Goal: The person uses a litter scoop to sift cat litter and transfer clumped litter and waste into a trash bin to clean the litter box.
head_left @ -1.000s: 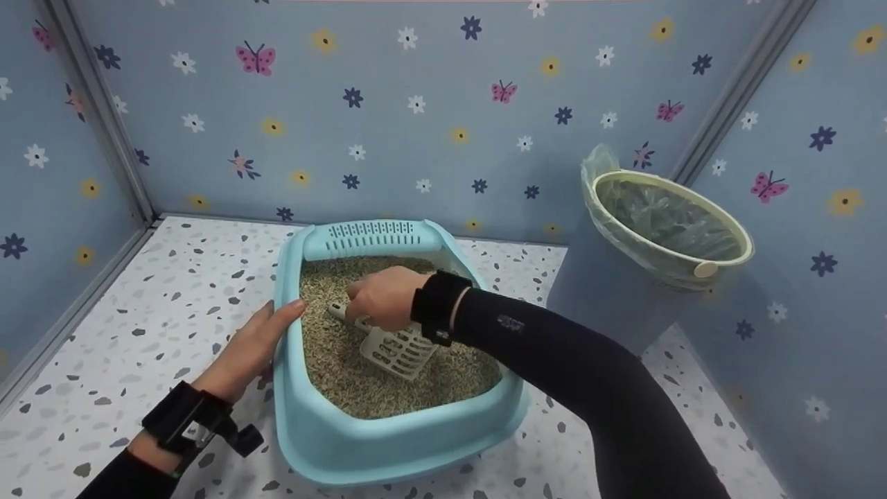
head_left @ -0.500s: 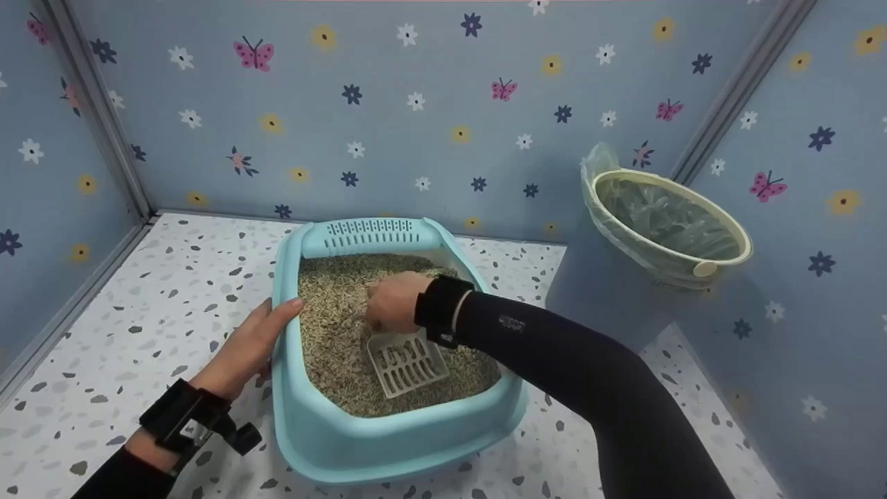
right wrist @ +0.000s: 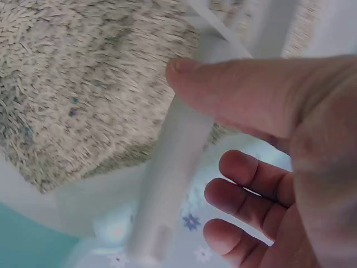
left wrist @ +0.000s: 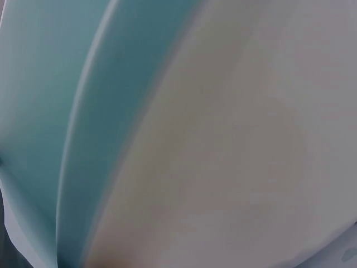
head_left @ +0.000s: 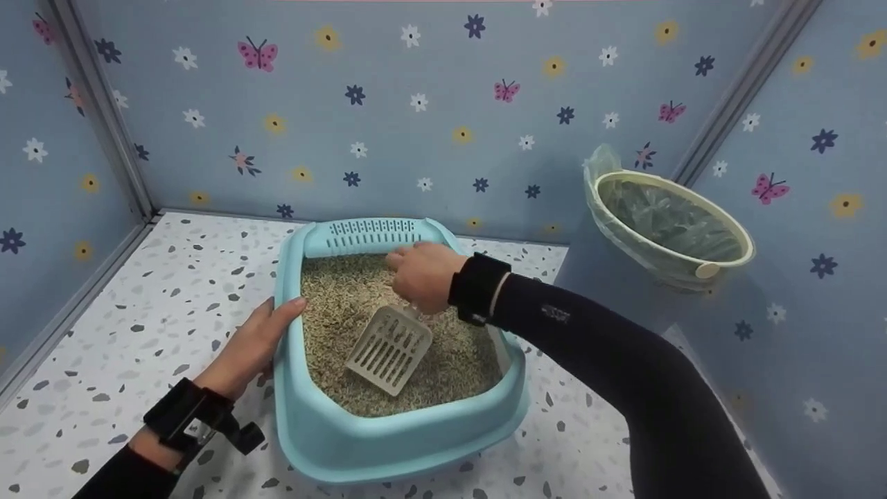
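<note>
A light blue litter box [head_left: 388, 443] holds beige pellet litter [head_left: 339, 291]. My left hand [head_left: 253, 339] grips its left rim, thumb over the top and the other fingers mostly hidden outside. The left wrist view has the blue box wall [left wrist: 122, 100] beside a blurred pale surface. Over the litter, my right hand [head_left: 429, 277] holds a pale slotted litter scoop [head_left: 391, 350], its head tilted toward the near left. In the right wrist view the thumb lies across the scoop's handle [right wrist: 173, 167], while several other fingers [right wrist: 240, 206] show loosely curled beside it.
To the right, a cream bin [head_left: 693, 256] lined with a clear plastic bag stands higher than the litter box. Patterned blue wall panels [head_left: 416, 138] close in the back and both sides. Speckled white flooring [head_left: 173, 298] surrounds the box.
My right hand has moved right and toward the back, lifting the scoop, whose head has swung to point near left. The left hand stays on the rim.
</note>
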Available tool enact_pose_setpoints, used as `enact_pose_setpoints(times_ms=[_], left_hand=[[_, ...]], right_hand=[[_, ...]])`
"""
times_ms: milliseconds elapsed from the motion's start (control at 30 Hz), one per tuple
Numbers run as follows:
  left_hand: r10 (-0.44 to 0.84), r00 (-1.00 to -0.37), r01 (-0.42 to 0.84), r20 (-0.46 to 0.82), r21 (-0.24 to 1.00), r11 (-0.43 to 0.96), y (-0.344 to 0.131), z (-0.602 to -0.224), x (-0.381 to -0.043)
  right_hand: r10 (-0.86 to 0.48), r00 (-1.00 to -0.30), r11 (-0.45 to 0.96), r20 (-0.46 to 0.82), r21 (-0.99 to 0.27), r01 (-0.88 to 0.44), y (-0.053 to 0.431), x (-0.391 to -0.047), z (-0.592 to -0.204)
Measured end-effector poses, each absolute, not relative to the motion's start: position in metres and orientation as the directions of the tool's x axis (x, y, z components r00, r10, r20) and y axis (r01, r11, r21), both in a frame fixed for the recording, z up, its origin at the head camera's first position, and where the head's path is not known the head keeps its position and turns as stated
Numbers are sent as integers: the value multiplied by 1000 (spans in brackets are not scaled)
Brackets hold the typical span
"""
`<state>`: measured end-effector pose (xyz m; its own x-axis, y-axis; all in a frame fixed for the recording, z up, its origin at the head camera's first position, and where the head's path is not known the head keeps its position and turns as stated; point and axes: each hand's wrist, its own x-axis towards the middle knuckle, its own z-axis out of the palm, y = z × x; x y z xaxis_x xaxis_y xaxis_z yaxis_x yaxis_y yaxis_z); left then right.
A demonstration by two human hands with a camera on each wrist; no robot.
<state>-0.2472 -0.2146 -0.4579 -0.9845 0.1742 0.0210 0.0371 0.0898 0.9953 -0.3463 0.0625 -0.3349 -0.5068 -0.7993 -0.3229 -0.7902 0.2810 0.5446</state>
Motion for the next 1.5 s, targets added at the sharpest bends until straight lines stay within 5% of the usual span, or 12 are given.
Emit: enact_pose_setpoints(times_ms=[267, 533, 833, 1100, 1500], left_hand=[[173, -985, 48, 29, 993, 110, -219, -456, -249], [171, -985, 56, 36, 992, 113, -216, -459, -249], [172, -984, 50, 34, 995, 90, -211, -461, -249], [177, -984, 45, 30, 996, 80, -209, -461, -250], [167, -985, 59, 43, 994, 91, -214, -460, -246]], right_hand=[[-856, -509, 341, -94, 636, -692, 68, -333, -288], [-852, -522, 261, -26, 844, -468, 56, -330, -325], [-758, -648, 232, -75, 897, -375, 50, -340, -375], [-651, -755, 354, -84, 846, -400, 53, -354, -378], [-614, -772, 368, -164, 806, -464, 63, -388, -389]])
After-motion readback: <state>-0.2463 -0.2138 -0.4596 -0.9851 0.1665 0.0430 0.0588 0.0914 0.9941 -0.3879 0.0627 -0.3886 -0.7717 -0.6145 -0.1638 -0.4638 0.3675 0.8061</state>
